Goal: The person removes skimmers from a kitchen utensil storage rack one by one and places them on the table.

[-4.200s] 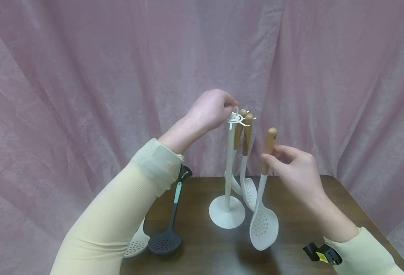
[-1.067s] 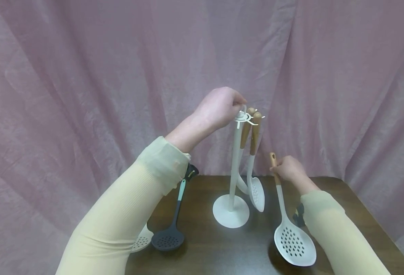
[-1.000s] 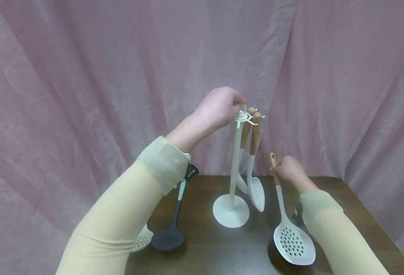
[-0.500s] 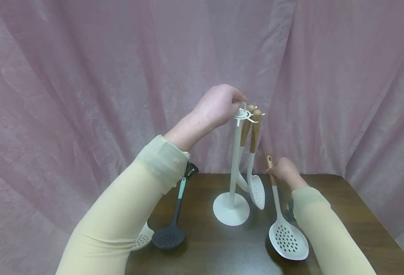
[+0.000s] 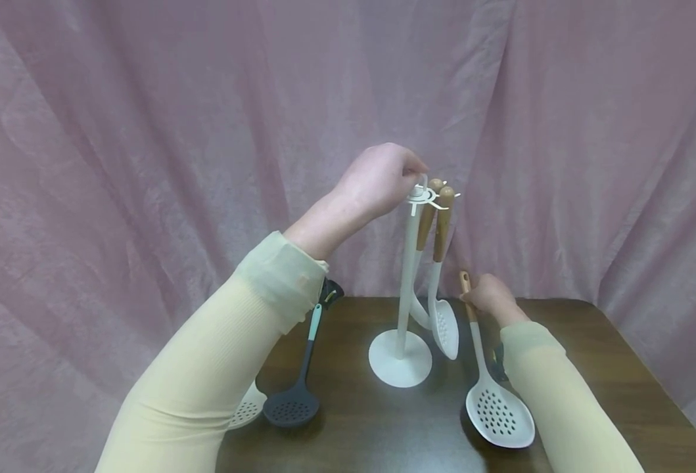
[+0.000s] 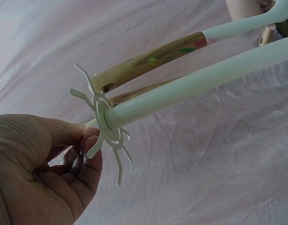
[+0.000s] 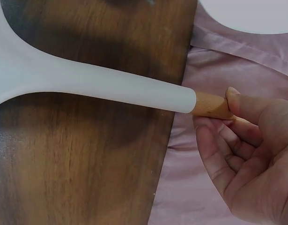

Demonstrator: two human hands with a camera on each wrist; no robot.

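Observation:
A white utensil stand (image 5: pixel 406 282) with a round base rises from the dark wooden table (image 5: pixel 383 420). My left hand (image 5: pixel 377 180) pinches the small loop at the stand's top, above the hook ring (image 6: pixel 106 124). Two white utensils with wooden handles (image 5: pixel 442 223) hang from the hooks. My right hand (image 5: pixel 489 297) grips the wooden handle (image 7: pixel 210 105) of a white slotted skimmer (image 5: pixel 498 414). The skimmer's perforated head lies low over the table at the front right; whether it touches the wood is unclear.
A dark grey slotted ladle (image 5: pixel 293 401) with a teal handle lies on the table's left part, beside a white perforated spoon (image 5: pixel 246 410) partly hidden by my left sleeve. A pink curtain (image 5: pixel 146 131) hangs behind. The table's far edge (image 7: pixel 174 131) runs under my right hand.
My right hand has carried the white skimmer down from beside the stand's top to the table at the right, then shifted it slightly left. My left hand has stayed on the stand's top.

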